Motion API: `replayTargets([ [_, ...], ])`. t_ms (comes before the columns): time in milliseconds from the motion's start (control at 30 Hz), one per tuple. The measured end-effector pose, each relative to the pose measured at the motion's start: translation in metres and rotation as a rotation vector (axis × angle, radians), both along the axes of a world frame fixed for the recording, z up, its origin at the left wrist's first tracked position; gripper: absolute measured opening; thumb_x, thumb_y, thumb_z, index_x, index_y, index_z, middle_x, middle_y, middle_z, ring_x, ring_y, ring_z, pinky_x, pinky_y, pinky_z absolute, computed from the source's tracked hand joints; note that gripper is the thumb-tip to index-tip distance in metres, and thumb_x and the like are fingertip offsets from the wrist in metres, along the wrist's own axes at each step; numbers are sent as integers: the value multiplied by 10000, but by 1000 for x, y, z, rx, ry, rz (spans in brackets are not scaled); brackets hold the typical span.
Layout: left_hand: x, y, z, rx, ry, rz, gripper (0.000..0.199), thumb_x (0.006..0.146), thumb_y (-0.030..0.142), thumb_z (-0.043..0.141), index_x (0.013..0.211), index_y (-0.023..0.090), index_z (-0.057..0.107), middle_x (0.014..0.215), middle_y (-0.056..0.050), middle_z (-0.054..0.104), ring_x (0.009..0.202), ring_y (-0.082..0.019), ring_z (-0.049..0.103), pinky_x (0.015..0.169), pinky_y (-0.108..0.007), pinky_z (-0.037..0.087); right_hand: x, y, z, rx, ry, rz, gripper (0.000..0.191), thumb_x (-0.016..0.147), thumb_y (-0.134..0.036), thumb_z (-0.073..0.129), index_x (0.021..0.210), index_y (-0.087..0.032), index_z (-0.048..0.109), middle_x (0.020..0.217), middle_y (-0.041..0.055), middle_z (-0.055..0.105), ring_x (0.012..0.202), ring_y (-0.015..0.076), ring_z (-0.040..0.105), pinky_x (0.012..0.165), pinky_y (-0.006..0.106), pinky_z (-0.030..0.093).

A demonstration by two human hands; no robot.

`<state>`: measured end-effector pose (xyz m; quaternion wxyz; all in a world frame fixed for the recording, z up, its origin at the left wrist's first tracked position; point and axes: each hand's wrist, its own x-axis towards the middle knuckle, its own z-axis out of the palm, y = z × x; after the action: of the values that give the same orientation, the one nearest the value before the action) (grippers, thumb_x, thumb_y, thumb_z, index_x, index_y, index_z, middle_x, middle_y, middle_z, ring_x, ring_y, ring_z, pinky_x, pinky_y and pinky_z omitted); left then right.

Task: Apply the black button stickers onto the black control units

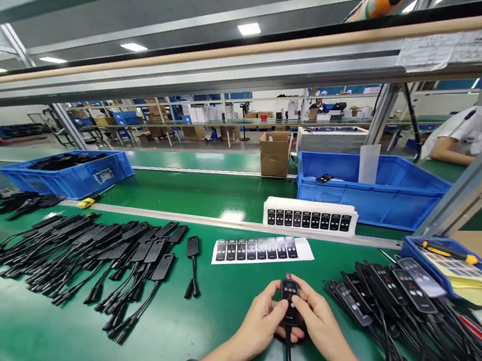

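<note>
Fingers of the left hand (262, 319) and right hand (316, 312) pinch a black controller (290, 302) above the green counter (205, 318), thumbs pressed on its face.

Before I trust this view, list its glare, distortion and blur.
Head view: white glare on the glossy green tabletop; wide-angle stretch tilting the long grey metal beam; pixelated blocks over the face of the white-shirted person at right.
</note>
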<state>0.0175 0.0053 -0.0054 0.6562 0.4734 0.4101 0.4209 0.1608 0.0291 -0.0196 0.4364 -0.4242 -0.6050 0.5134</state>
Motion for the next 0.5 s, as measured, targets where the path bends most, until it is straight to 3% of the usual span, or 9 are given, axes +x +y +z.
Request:
replayTargets([
  [300, 0, 1, -8, -5, -11, 1, 572, 800, 573, 581, 1166, 161, 431, 743, -62, 678, 571, -193, 692, 520, -246, 537, -5, -1, 12, -74, 109, 1, 434, 778, -363, 611, 1160, -159, 643, 993, 99, 726, 937, 277, 658, 820, 415, 522],
  [500, 2, 0, -4, -5, 8, -2, 588, 796, 581, 569, 1157, 143, 416, 708, -63, 676, 566, -190, 691, 507, -230, 530, -5, -2, 18, -91, 103, 14, 426, 773, -325, 575, 1153, -146, 645, 989, 89, 727, 887, 258, 667, 793, 391, 523],
])
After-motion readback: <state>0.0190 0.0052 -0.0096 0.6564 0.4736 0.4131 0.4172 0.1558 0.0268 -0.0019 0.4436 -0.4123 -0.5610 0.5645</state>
